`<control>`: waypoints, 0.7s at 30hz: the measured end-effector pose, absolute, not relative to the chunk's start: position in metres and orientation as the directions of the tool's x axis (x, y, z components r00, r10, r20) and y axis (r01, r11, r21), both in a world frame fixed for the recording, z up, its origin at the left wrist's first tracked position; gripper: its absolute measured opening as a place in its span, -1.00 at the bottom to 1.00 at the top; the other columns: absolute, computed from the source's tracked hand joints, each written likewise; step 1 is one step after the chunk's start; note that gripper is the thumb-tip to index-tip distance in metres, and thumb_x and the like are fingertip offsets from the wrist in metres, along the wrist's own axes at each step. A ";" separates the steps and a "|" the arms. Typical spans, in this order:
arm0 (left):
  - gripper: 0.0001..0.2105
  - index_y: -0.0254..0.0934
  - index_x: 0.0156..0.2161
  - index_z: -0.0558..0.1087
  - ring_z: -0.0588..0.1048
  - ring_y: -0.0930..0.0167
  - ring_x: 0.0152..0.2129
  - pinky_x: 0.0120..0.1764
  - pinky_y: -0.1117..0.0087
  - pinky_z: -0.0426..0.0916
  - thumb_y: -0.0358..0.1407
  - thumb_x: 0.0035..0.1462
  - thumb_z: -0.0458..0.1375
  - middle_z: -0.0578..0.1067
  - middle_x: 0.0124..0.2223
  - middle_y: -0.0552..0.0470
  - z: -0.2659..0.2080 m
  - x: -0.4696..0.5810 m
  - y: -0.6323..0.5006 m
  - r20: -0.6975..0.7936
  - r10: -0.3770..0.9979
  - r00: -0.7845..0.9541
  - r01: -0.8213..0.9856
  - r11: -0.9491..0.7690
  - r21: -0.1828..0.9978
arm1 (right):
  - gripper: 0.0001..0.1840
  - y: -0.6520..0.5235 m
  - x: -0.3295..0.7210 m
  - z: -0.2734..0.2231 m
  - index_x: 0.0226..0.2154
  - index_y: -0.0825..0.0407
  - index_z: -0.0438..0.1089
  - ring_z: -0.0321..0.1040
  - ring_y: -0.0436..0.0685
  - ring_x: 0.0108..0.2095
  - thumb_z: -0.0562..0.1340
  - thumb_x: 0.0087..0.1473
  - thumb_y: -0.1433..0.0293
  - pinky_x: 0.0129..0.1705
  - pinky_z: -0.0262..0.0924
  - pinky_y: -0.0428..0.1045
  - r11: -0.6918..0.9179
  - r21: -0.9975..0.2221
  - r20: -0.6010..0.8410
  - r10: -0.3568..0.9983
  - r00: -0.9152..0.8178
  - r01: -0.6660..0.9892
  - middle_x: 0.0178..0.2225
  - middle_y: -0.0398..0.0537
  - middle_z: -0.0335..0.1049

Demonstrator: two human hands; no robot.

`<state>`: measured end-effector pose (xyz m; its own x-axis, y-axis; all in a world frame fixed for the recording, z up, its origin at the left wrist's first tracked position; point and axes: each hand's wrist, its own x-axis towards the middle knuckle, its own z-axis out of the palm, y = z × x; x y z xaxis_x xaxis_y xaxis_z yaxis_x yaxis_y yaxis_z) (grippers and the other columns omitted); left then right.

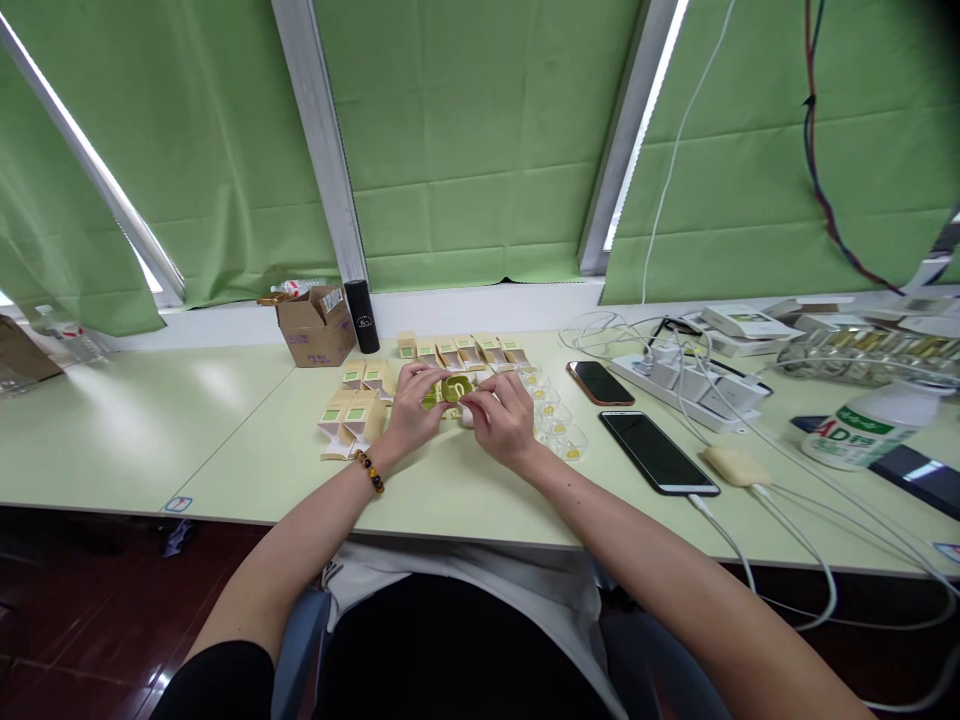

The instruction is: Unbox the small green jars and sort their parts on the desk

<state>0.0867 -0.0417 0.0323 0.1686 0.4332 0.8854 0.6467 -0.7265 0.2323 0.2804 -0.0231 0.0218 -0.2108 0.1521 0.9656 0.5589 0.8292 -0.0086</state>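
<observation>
Over the table's middle, a small olive-green rounded piece (456, 388) with a pale curved mark is held up between my hands. My left hand (414, 405) pinches its left side, a beaded bracelet round the wrist. Fingers of my right hand (504, 415) close on its lower right edge. Below it, more green and a small white thing show partly, hidden by the fingers. Small open cream boxes (362, 418) with green labels stand left of my left hand. Beside my right hand sit several clear plastic cups (551, 410) with yellow bits inside.
More cream boxes (469, 352) line up behind my hands. To the right lie two phones (660, 452), a power strip (686, 385) with cables, a yellowish charger case (737, 466) and a white bottle (870, 425). A cardboard box (315, 330) and black cylinder (362, 316) stand back left.
</observation>
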 end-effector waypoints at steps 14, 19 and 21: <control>-0.57 -0.14 0.18 0.50 0.49 0.23 0.07 0.14 0.14 0.44 -0.23 0.22 0.37 0.50 0.05 -0.11 0.031 0.070 -0.032 0.831 0.538 -0.137 0.670 -0.568 0.478 | -0.76 -0.024 0.280 0.021 -0.34 -0.01 0.54 0.31 0.19 -0.21 0.20 0.33 0.47 -0.20 0.14 0.07 0.852 -0.010 0.914 0.220 -0.341 0.523 -0.32 0.02 0.51; -0.58 -0.16 0.18 0.49 0.53 0.25 0.05 0.15 0.15 0.44 -0.14 0.27 0.34 0.47 0.05 -0.12 0.030 0.071 -0.031 0.818 0.543 -0.189 0.647 -0.557 0.520 | -0.77 -0.022 0.277 0.010 -0.36 0.01 0.57 0.27 0.19 -0.20 0.23 0.27 0.52 -0.20 0.04 0.09 0.800 -0.015 0.769 0.392 -0.505 0.599 -0.35 -0.01 0.55; -0.59 -0.17 0.17 0.50 0.55 0.26 0.02 0.15 0.15 0.44 -0.11 0.28 0.33 0.46 0.04 -0.12 0.029 0.071 -0.031 0.809 0.551 -0.203 0.636 -0.555 0.537 | -0.80 -0.022 0.276 0.007 -0.36 0.01 0.59 0.25 0.22 -0.17 0.28 0.22 0.53 -0.18 0.02 0.10 0.773 -0.019 0.726 0.447 -0.523 0.634 -0.35 0.00 0.55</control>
